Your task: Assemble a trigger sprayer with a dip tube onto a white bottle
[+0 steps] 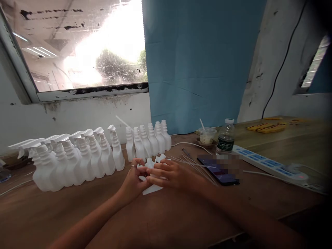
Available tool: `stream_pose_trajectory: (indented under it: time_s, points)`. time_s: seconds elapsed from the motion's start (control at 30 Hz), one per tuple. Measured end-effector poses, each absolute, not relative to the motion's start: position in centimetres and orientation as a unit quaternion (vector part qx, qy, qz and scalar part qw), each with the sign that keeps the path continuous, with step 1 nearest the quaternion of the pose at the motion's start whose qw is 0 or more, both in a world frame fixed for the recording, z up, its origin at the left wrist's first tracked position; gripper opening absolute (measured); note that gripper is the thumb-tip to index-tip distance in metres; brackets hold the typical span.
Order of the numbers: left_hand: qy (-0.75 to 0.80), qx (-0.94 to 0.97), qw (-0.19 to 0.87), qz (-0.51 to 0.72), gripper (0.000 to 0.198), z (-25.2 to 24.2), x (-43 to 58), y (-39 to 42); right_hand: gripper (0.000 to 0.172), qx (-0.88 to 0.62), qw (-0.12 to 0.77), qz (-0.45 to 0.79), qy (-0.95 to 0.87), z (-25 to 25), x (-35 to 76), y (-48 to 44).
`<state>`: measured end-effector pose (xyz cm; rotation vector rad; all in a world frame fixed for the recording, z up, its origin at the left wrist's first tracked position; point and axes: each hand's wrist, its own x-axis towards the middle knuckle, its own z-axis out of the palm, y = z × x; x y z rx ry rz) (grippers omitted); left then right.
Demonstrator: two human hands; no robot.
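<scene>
In the middle of the brown table, my left hand (136, 175) is closed around a white plastic spray bottle (152, 189), whose lower part shows beneath my fingers. My right hand (169, 174) comes in from the other side, its fingers bent over the bottle's upper part and meeting my left fingertips. My fingers hide the bottle's neck. Just behind my hands are small white plastic pieces (161, 158) that look like spray heads, partly covered. A ring is on a left finger.
At left stand rows of white bottles with trigger sprayers (71, 159); several bottles without sprayers (149, 141) stand behind my hands. To the right are thin white tubes (194, 164), a phone (219, 171), a water bottle (225, 138), a plastic cup (207, 136) and a power strip (269, 164).
</scene>
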<state>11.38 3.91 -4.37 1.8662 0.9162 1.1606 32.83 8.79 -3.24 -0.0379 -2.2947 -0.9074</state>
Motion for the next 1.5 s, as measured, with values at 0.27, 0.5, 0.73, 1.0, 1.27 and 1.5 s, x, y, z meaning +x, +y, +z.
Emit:
stream_pose_trajectory:
  time_s: [0.27, 0.5, 0.73, 1.0, 1.27, 1.5]
  points:
    - [0.344, 0.721, 0.128, 0.587, 0.024, 5.0, 9.5, 11.1, 0.037, -0.103, 0.549, -0.314, -0.768, 6.6, 34.2, 10.4]
    - [0.592, 0.588, 0.002, 0.552, 0.049, 3.7, 8.1, 21.4, 0.044, -0.078, 0.807, 0.173, -0.56, 11.3, 34.5, 10.5]
    - [0.664, 0.567, -0.016, 0.488, 0.038, 1.6, 8.5, 20.8, 0.053, -0.095, 0.792, 0.249, -0.548, 11.5, 35.9, 10.0]
    - [0.647, 0.569, -0.095, 0.499, 0.044, 5.6, 9.4, 14.4, 0.049, -0.085, 0.778, 0.264, -0.564, 11.8, 37.1, 9.6]
    - [0.478, 0.733, 0.2, 0.44, 0.045, 8.0, 9.0, 8.5, 0.053, -0.051, 0.758, 0.311, -0.572, 12.1, 37.6, 9.5]
    - [0.47, 0.763, 0.186, 0.403, 0.042, 7.5, 9.4, 7.8, 0.051, -0.042, 0.747, 0.326, -0.577, 12.3, 37.6, 9.6]
